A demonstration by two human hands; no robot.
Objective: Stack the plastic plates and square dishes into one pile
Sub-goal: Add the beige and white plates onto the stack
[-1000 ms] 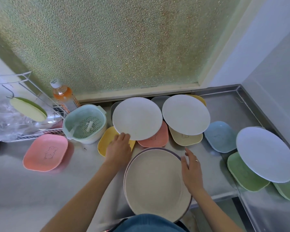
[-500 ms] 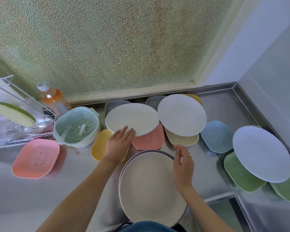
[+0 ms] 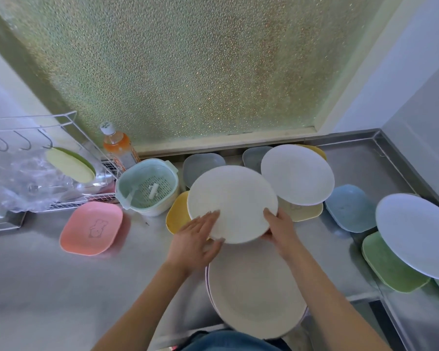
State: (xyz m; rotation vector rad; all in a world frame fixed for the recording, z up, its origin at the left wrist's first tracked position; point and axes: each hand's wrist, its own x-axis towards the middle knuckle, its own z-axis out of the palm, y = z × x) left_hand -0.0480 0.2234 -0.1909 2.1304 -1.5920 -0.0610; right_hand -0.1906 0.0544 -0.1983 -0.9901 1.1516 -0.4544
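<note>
Above the beige pile (image 3: 256, 290), white plate (image 3: 232, 203) held at its near rim by both hands: left hand (image 3: 195, 241), right hand (image 3: 279, 228). Step: carrying. Next: centre, lower onto pile.

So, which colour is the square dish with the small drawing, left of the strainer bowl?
The square plastic dish is pink, with a thin outline drawing in its middle; the head view shows it.

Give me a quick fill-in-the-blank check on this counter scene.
1. Both hands hold a round white plastic plate above the large ____ plate.
2. The pink square dish lies ____ of the mint strainer basket.
3. The orange bottle's cap is ____.

Missing: beige; left; white
</note>
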